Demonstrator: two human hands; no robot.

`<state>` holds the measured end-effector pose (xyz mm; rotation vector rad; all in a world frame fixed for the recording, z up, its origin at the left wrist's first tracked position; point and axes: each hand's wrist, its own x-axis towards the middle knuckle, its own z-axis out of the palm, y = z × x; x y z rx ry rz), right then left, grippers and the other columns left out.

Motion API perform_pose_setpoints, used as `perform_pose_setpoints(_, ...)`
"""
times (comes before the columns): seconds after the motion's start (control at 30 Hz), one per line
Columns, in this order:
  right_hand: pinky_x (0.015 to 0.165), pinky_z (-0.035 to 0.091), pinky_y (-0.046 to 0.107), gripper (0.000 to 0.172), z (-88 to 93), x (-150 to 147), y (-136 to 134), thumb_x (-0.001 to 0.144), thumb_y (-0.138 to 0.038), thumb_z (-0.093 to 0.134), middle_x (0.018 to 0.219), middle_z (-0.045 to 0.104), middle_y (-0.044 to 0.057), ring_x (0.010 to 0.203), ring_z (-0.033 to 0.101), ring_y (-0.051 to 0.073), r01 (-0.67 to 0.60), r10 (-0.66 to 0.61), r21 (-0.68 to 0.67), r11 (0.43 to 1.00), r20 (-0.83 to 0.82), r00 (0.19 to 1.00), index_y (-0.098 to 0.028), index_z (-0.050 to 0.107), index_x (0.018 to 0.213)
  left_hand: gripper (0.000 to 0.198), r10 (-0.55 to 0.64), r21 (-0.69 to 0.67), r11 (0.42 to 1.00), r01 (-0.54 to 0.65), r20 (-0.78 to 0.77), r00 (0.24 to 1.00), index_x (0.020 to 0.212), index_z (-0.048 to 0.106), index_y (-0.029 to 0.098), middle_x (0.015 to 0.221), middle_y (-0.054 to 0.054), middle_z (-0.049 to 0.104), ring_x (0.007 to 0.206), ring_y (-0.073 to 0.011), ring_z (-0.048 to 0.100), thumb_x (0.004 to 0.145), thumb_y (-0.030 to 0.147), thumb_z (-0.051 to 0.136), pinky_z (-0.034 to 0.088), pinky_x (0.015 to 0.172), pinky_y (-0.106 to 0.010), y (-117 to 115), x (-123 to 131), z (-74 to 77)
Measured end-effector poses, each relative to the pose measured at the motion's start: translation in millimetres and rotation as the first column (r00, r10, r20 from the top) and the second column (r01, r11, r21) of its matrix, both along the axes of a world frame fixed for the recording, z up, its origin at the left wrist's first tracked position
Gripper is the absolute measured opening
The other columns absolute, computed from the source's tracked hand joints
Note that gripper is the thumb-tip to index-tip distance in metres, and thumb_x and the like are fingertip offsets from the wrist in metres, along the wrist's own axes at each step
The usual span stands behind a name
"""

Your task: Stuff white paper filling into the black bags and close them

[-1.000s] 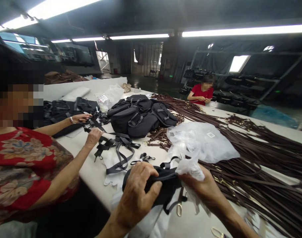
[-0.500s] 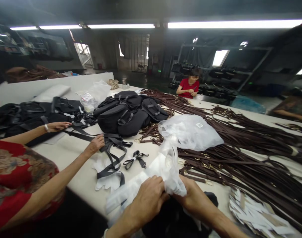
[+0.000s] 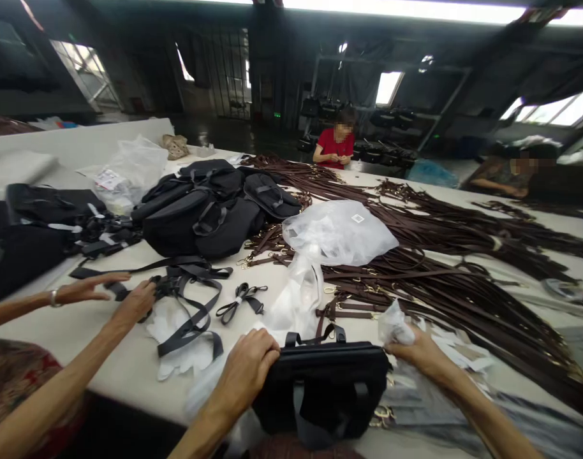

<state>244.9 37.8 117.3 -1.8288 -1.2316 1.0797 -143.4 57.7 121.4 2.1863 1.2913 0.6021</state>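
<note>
The black bag (image 3: 327, 392) is positioned at the near side of the table (image 3: 124, 366), its upper left corner gripped by the curled left hand (image 3: 250, 363). Crumpled plastic (image 3: 394, 324) is clasped in the nearly closed right hand (image 3: 418, 349), beside the bag's right end.

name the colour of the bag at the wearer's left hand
The bag is black; the head view shows it best.

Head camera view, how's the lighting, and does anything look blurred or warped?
Head view, top and back: the ceiling light and far window glare white amid dim surroundings; head view, foreground: the black bag is too dark to show much detail; head view, upper left: the bright opening slants, probably lens distortion; head view, back: distant dark items look soft.
</note>
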Motion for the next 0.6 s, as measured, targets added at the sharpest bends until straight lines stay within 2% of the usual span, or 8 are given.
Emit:
perform_pose_setpoints(0.07, 0.074, 0.048, 0.037, 0.038, 2.4, -8.2, -5.1, 0.053, -0.038, 0.080, 0.076, 0.070, 0.004, 0.073, 0.062, 0.025, 0.079, -0.083, -0.041, 0.996, -0.131, 0.988, -0.017, 0.067, 0.082, 0.022, -0.041, 0.223, 0.973, 0.061, -0.093, 0.995, 0.095, 0.063, 0.020, 0.092, -0.005, 0.064, 0.085, -0.0223, 0.056, 0.096, 0.013, 0.042, 0.041, 0.077, -0.036, 1.1, 11.7, 1.9)
perform_pose_setpoints(0.13, 0.082, 0.050, 0.040, 0.046, 5.6, -15.8, -9.1, 0.054, -0.041, 0.082, 0.085, 0.073, 0.006, 0.081, 0.065, 0.027, 0.124, -0.137, -0.071, 0.990, -0.239, 0.961, -0.017, 0.068, 0.090, 0.015, -0.110, 0.365, 0.917, 0.162, -0.158, 0.981, 0.100, 0.062, 0.021, 0.094, -0.005, 0.064, 0.084, -0.0234, 0.056, 0.095, 0.015, 0.050, 0.041, 0.075, -0.037, 1.6, 28.6, 3.0)
perform_pose_setpoints(0.23, 0.092, 0.049, 0.043, 0.050, 8.0, -22.2, -14.0, 0.054, -0.040, 0.085, 0.092, 0.074, 0.008, 0.089, 0.067, 0.028, 0.132, -0.155, -0.088, 0.987, -0.356, 0.921, -0.016, 0.068, 0.094, 0.014, -0.162, 0.453, 0.852, 0.264, -0.252, 0.954, 0.101, 0.061, 0.019, 0.090, -0.004, 0.064, 0.080, -0.0248, 0.056, 0.087, 0.016, 0.064, 0.042, 0.071, -0.038, -0.1, 57.0, -1.2)
perform_pose_setpoints(0.33, 0.097, 0.048, 0.042, 0.048, 6.9, -23.3, -18.2, 0.057, -0.038, 0.083, 0.093, 0.074, 0.007, 0.095, 0.066, 0.028, 0.130, -0.147, -0.069, 0.989, -0.395, 0.907, -0.016, 0.068, 0.097, 0.018, -0.159, 0.555, 0.776, 0.300, -0.289, 0.944, 0.104, 0.060, 0.017, 0.089, -0.005, 0.064, 0.078, -0.0245, 0.057, 0.088, 0.008, 0.057, 0.042, 0.070, -0.037, -2.9, 73.8, -12.8)
perform_pose_setpoints(0.47, 0.091, 0.050, 0.040, 0.043, 3.6, -22.8, -21.4, 0.057, -0.031, 0.081, 0.088, 0.072, 0.005, 0.089, 0.065, 0.025, 0.086, -0.079, 0.005, 0.996, -0.336, 0.938, -0.016, 0.068, 0.095, 0.029, -0.208, 0.666, 0.675, 0.318, -0.242, 0.948, 0.102, 0.061, 0.016, 0.090, -0.006, 0.065, 0.077, -0.0228, 0.057, 0.097, 0.007, 0.034, 0.041, 0.074, -0.038, -2.6, 69.7, -30.8)
perform_pose_setpoints(0.6, 0.085, 0.051, 0.037, 0.043, 3.2, -25.2, -19.8, 0.050, -0.025, 0.081, 0.091, 0.071, 0.005, 0.092, 0.062, 0.026, 0.110, -0.085, 0.065, 0.992, -0.302, 0.949, -0.015, 0.070, 0.090, 0.038, -0.226, 0.729, 0.596, 0.336, -0.250, 0.942, 0.107, 0.063, 0.017, 0.097, -0.007, 0.068, 0.088, -0.0236, 0.061, 0.100, 0.010, 0.026, 0.041, 0.085, -0.039, 4.3, 57.0, -44.0)
